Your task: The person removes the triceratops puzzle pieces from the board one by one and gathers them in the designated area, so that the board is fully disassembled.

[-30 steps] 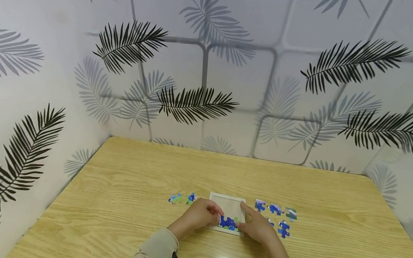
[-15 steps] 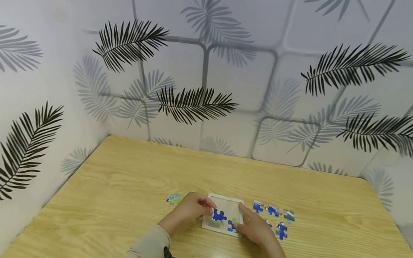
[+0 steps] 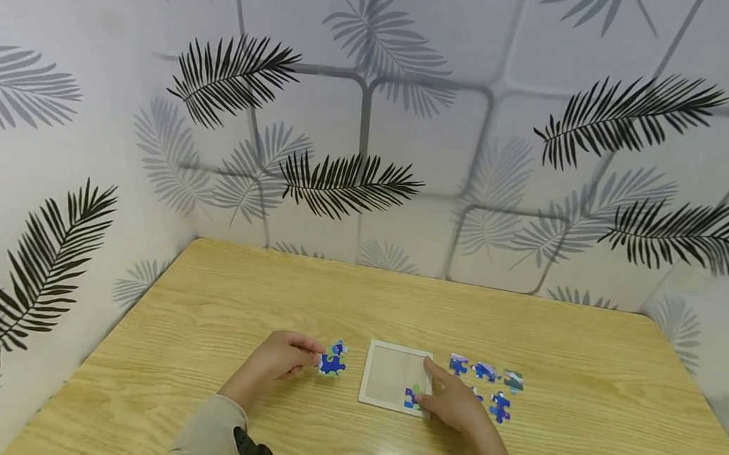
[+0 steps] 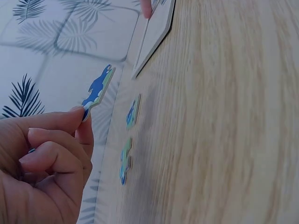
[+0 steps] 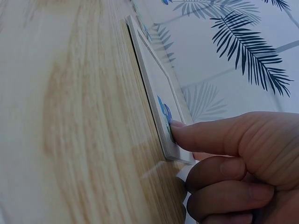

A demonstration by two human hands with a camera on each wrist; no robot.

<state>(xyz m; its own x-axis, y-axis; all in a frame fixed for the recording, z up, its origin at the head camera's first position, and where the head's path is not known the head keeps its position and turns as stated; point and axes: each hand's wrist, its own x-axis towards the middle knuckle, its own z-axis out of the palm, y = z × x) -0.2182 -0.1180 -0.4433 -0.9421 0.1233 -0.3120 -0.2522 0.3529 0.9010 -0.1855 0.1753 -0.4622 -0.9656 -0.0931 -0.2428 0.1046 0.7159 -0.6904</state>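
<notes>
My left hand (image 3: 286,354) pinches a blue jigsaw piece (image 3: 331,365) between thumb and fingertips, left of the square puzzle tray (image 3: 380,403). In the left wrist view the held piece (image 4: 97,87) is raised off the table and tilted. My right hand (image 3: 457,399) grips the tray's right side. Its thumb presses a blue and green jigsaw piece (image 3: 411,398) in the tray's lower right corner, partly covering it. The right wrist view shows that thumb on the piece (image 5: 164,111), with the other fingers curled beside the tray.
Two loose jigsaw pieces lie left of the tray, a nearer one (image 4: 125,161) and one closer to the tray (image 4: 133,113). Several more, including a blue piece (image 3: 500,407), lie right of it. Behind the wooden table (image 3: 259,283) stands a leaf-patterned wall (image 3: 409,139).
My left hand has lifted the blue piece out of the tray and moved it left, over the loose pieces. The right hand stays on the tray and its corner piece.
</notes>
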